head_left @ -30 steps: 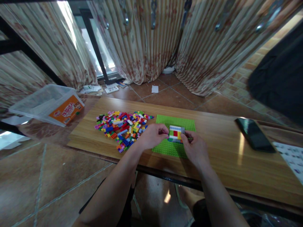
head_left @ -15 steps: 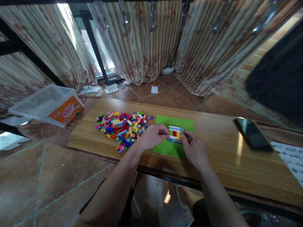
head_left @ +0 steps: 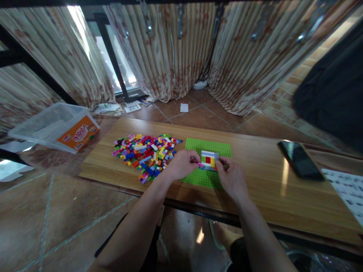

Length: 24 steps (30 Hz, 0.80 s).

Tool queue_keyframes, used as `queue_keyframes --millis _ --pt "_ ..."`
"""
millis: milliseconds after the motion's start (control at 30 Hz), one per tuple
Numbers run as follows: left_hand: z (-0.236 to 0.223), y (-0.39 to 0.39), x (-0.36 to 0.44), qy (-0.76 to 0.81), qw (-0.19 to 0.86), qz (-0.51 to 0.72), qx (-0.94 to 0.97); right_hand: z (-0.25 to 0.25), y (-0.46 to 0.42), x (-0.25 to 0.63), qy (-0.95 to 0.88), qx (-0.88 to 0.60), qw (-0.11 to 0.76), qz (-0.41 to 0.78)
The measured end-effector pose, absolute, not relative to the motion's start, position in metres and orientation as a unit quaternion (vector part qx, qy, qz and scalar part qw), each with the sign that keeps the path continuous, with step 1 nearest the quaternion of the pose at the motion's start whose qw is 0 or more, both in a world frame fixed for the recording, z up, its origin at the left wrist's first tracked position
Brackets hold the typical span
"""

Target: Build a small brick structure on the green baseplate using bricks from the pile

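Observation:
A green baseplate (head_left: 208, 146) lies on the wooden table (head_left: 255, 177). A small multicoloured brick build (head_left: 210, 159) with a red centre stands on it. My left hand (head_left: 181, 164) is closed in a pinch on a small pink brick (head_left: 200, 164) at the build's left side. My right hand (head_left: 231, 177) has its fingers pressed against the build's right side, holding it. A heap of loose coloured bricks (head_left: 144, 153) lies to the left of the baseplate.
A clear plastic box with an orange label (head_left: 56, 126) sits at the table's left end. A black phone (head_left: 300, 160) and a printed sheet (head_left: 347, 189) lie on the right. Curtains hang behind; a dark shape (head_left: 331, 94) is at the far right.
A small pink brick has come into view in my left fingers at the build's left edge. Both hands have stayed at the build, shifting only slightly.

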State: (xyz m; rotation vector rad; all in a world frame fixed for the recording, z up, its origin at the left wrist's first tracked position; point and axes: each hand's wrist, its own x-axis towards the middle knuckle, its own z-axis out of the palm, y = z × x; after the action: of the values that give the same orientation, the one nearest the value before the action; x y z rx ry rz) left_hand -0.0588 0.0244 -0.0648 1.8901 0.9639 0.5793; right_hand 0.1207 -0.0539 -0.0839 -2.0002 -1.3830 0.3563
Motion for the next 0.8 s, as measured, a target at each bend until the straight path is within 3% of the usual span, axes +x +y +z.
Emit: queue_keyframes --millis 800 --pt "-0.062 0.006 -0.045 0.434 0.344 0.220 0.803 -0.072 -0.057 0.115 -0.519 -0.770 0.331 0.169"
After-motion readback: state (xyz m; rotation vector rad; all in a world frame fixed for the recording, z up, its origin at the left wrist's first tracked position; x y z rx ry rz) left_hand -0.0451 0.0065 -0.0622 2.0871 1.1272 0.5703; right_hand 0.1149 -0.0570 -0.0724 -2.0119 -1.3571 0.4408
